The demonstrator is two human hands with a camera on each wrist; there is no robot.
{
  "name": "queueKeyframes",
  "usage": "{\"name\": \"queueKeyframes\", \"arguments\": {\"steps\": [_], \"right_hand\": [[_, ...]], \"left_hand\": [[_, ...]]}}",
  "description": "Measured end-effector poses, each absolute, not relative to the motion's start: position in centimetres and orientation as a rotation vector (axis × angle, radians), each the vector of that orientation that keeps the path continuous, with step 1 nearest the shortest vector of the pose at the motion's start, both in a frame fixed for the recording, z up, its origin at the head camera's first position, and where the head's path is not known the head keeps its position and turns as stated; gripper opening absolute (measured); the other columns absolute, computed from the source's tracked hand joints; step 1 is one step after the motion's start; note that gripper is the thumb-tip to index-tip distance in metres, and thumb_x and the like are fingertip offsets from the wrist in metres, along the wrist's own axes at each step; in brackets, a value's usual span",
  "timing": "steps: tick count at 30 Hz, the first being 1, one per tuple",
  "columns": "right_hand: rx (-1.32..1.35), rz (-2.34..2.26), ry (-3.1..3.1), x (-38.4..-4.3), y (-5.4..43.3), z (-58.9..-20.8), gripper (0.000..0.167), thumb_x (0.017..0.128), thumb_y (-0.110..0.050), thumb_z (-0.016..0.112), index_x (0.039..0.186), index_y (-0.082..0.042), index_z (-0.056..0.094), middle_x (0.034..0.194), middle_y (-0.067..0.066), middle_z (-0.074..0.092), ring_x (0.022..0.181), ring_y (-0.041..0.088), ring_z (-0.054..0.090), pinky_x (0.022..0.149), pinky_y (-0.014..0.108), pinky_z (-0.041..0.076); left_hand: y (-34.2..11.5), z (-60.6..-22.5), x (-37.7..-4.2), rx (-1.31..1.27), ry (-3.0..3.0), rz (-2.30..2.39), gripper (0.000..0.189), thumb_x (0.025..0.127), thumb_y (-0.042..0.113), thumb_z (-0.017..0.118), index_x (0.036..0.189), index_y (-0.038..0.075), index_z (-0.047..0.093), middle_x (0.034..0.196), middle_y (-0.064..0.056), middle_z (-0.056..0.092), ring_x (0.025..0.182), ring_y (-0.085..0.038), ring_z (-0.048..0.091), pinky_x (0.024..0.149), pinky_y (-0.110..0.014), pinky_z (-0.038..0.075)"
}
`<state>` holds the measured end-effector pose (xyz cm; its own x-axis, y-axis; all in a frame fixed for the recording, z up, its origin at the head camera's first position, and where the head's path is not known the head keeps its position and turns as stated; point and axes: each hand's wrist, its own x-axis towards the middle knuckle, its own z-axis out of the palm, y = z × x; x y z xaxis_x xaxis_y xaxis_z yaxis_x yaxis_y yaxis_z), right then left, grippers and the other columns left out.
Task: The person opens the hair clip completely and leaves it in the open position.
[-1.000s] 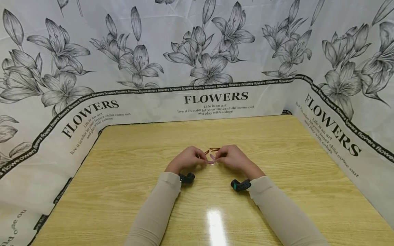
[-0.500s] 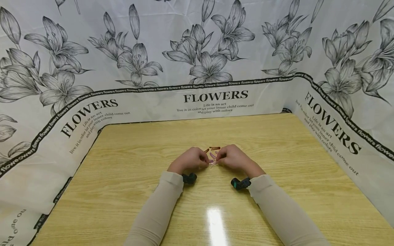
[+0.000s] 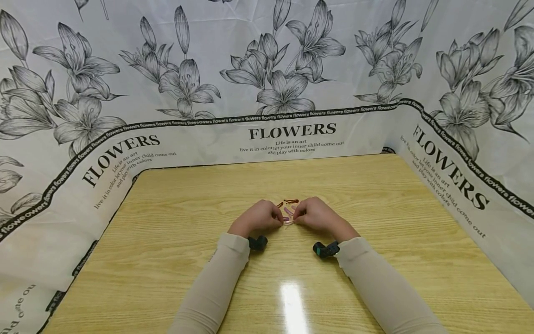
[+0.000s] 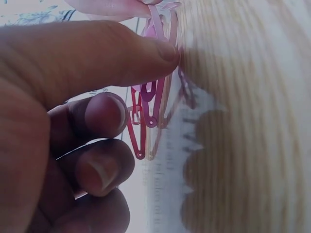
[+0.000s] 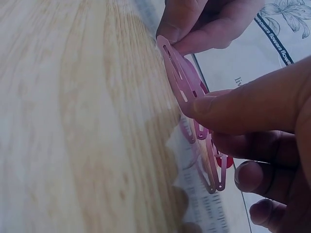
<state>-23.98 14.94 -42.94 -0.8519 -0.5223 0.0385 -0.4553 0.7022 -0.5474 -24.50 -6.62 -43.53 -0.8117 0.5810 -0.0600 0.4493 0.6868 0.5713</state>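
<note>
A light pink snap hair clip (image 5: 171,69) spans the short gap between my two hands, low over the wooden table. My left hand (image 3: 260,217) pinches one end between thumb and index finger; its other fingers (image 4: 99,167) curl loosely below. The opposite end is pinched by my right hand (image 3: 314,214), whose thumb (image 5: 214,109) lies across the clip. Just beyond the hands lie more snap clips: a purple one (image 3: 288,211), a magenta one (image 4: 152,109), and red ones, one of them (image 3: 291,201) farthest back. The left hand partly covers another red clip (image 3: 280,204).
The wooden table (image 3: 175,195) stretches around both arms. White flower-printed cloth (image 3: 292,134) stands along its back and sides. A dark camera (image 3: 257,242) sits on the left wrist and another (image 3: 326,249) on the right. Light glares off the near tabletop.
Over the last second my left hand has shifted slightly right, and the light pink clip now sits between both hands' fingertips. In the last half second almost nothing has moved.
</note>
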Motion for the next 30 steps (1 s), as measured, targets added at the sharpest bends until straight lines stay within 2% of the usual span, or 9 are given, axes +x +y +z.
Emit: {"name": "queueKeyframes", "arguments": {"steps": [23,30], "right_hand": [[-0.782,-0.841,2.792,-23.82,15.06,-42.9,0.005,0.086,-0.018,0.071,0.083,-0.018,0.075,0.085,-0.005,0.07,0.079,0.011,0.059,0.076,0.033,0.049],[-0.762,-0.9,2.853,-23.63,15.05,-42.13,0.007,0.088,-0.021,0.069,0.091,-0.016,0.075,0.088,-0.003,0.069,0.079,0.011,0.059,0.073,0.032,0.049]], "left_hand": [[-6.69,-43.44,-24.66,0.867,2.676,0.8,0.011,0.087,0.016,0.067,0.087,0.02,0.077,0.086,0.009,0.071,0.076,-0.007,0.058,0.069,-0.021,0.049],[-7.15,-42.76,-24.63,0.796,2.697,0.917,0.011,0.088,0.02,0.066,0.091,0.019,0.077,0.089,0.007,0.07,0.078,-0.01,0.058,0.069,-0.024,0.048]]}}
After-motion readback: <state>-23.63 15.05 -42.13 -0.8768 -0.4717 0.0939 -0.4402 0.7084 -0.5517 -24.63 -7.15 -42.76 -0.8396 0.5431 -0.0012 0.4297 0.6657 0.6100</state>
